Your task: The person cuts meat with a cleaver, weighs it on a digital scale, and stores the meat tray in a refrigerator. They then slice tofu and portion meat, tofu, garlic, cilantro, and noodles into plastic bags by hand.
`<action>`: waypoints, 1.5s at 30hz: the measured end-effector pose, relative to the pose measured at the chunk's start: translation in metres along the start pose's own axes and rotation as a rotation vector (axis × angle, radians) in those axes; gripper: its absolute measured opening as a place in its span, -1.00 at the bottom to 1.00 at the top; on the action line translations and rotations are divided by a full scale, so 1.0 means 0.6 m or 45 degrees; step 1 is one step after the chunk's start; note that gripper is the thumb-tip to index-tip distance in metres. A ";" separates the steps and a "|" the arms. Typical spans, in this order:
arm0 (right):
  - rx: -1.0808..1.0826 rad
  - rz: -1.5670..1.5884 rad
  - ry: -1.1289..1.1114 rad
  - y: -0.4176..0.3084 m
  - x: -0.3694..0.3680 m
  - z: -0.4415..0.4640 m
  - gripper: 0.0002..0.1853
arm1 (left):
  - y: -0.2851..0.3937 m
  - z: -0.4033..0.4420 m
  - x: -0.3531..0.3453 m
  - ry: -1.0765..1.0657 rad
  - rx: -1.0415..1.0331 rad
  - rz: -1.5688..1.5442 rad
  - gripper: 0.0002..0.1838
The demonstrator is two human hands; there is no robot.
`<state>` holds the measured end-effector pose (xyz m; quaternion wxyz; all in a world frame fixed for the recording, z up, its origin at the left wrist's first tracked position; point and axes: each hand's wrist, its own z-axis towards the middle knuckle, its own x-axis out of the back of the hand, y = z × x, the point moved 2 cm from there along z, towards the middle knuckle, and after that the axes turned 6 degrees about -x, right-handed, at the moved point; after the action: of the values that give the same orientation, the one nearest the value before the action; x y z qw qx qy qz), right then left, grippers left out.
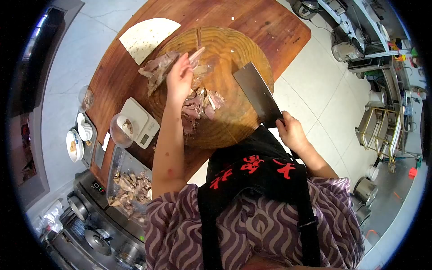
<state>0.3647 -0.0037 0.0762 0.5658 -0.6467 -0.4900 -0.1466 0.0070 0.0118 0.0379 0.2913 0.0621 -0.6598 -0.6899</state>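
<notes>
Grey-steel cleaver (pixel 257 92) clamped in the right hand (pixel 291 131); well apart, the left hand (pixel 179 80) is at the meat (pixel 159 72) on the chopping block (pixel 240 49), grip unclear. Likely positioning between cuts; chopping calls for clear fingers.

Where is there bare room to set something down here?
Bare: far right on the table, beyond the chopping block; and the block between the meat pieces and the cleaver. Crowded: the block's left side, around the left hand, and the table's left edge, around the scale.
</notes>
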 end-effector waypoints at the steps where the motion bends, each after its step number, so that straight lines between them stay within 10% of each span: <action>1: -0.012 0.010 -0.012 0.001 -0.002 0.000 -0.85 | -0.013 0.003 -0.009 -0.048 -0.160 0.146 -0.58; 10: 0.045 -0.022 0.025 -0.003 0.001 -0.001 -0.84 | 0.031 -0.004 -0.040 -0.141 0.090 1.189 -0.47; 21: 0.325 -0.147 0.104 -0.035 0.023 0.024 -0.83 | 0.031 -0.029 -0.029 -0.650 -0.100 1.094 -0.68; 24: 0.345 -0.439 0.104 -0.070 0.018 0.059 -0.77 | 0.024 -0.077 0.003 -0.362 -0.344 0.733 -0.67; 31: 0.703 -0.871 0.095 -0.138 -0.061 0.042 -0.73 | -0.002 -0.253 0.091 0.041 -0.249 0.906 -0.01; 34: 0.670 -0.473 0.059 -0.127 -0.056 0.019 -0.76 | 0.000 -0.263 0.081 -0.130 -0.185 1.151 0.08; 40: -0.347 0.534 -0.112 0.023 -0.051 -0.013 -0.83 | -0.009 -0.198 0.018 -0.012 -0.438 0.975 0.02; 45: -0.486 0.995 -0.142 0.079 -0.110 -0.055 -0.81 | -0.001 -0.198 -0.001 -0.024 -0.490 0.716 -0.18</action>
<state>0.3828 -0.0577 0.0095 0.4219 -0.8834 -0.2025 0.0259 0.0631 -0.0919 0.0227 0.4705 -0.1845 -0.5115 -0.6950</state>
